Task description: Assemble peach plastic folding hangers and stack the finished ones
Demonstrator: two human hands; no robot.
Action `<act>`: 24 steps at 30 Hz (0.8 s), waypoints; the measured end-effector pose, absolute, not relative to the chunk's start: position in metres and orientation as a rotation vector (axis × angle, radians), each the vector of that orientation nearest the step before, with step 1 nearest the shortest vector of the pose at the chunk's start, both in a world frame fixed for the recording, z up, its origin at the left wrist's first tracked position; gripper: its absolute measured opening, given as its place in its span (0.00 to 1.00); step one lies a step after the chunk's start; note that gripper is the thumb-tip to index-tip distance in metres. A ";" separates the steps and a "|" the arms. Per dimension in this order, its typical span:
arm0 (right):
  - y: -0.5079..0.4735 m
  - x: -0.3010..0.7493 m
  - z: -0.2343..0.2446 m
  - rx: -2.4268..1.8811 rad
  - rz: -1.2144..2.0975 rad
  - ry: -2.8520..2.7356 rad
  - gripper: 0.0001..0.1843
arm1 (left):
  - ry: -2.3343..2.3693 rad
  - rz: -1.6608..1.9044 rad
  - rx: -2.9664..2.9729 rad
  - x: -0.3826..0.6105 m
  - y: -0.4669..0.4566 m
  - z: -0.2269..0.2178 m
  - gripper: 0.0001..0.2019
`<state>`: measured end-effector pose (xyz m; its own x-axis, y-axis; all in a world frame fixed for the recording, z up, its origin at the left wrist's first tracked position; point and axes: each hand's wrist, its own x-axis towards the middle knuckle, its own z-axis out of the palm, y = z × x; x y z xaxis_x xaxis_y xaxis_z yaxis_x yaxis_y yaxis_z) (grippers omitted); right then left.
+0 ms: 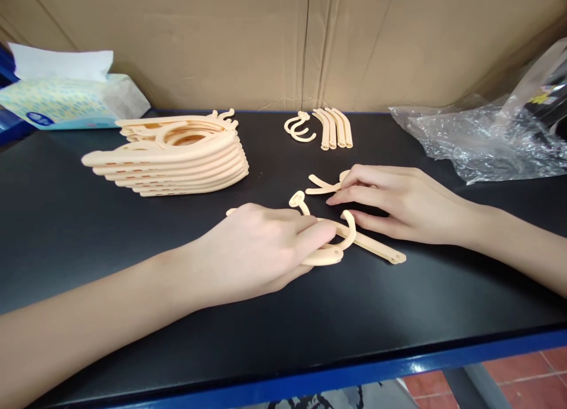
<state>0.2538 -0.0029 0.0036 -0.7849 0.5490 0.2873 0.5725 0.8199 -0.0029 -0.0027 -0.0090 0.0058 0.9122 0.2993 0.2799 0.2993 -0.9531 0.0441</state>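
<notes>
My left hand (261,249) lies palm down at the middle of the black table (66,232), its fingers pressed on a peach plastic hanger piece (330,254) with a curved hook. My right hand (398,203) rests just right of it, fingers extended over the same piece's straight arm (381,251) and touching a small forked peach part (321,186). A second small hook end (299,200) pokes out between the two hands.
A stack of finished peach hangers (172,158) sits at the left rear. Loose hooks (299,127) and curved bars (335,127) lie at the back centre. There is a tissue box (66,99) far left, crumpled clear plastic bags (478,137) at right, and a cardboard wall (283,37) behind.
</notes>
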 end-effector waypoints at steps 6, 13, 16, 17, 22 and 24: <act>-0.003 0.253 0.004 -0.855 -0.136 -2.741 0.15 | 0.500 0.435 3.058 -0.004 -0.009 0.005 0.02; -0.003 0.253 0.003 -0.782 -0.174 -2.689 0.12 | 0.515 0.392 3.031 -0.004 -0.008 0.007 0.02; -0.004 0.252 0.002 -0.761 -0.196 -2.633 0.10 | 0.541 0.426 3.011 -0.002 -0.008 0.006 0.05; -0.004 0.252 0.003 -0.753 -0.200 -2.614 0.10 | 0.542 0.450 3.003 -0.002 -0.008 0.005 0.06; -0.008 0.248 0.008 -0.689 -0.157 -2.557 0.09 | 0.533 0.650 2.950 -0.001 -0.010 0.005 0.07; -0.011 0.246 0.010 -0.657 -0.115 -2.568 0.10 | 0.562 0.685 2.933 -0.001 -0.011 0.007 0.08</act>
<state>0.2464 -0.0108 0.0095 -0.7677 0.4308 0.4744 0.4716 0.8811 -0.0371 -0.0011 -0.0113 0.0067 0.8331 0.3678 0.4131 0.3331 -0.9299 0.1563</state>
